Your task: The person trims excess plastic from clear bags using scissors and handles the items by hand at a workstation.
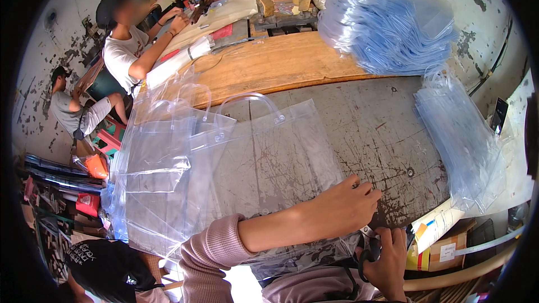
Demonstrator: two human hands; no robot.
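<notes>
A clear plastic bag [275,151] with a looped tube handle lies flat on the worn grey tabletop before me, its lower end hanging over the near edge. My left hand [349,206] reaches across the bag, and its curled fingers grip it by the right side; the fingertips are partly hidden. Just below and to the right, my right hand [388,261] is closed around black-handled scissors [368,248]. The scissors' blades point up toward the bag's lower right corner, under my left hand. More clear handled bags [160,174] overlap on the left.
A large heap of bluish clear plastic [393,28] and a bundle of clear bags [460,140] lie to the right. A wooden board [269,67] crosses the table's far side. A co-worker [126,45] works beyond it; others sit at left. Cardboard boxes [446,252] stand low right.
</notes>
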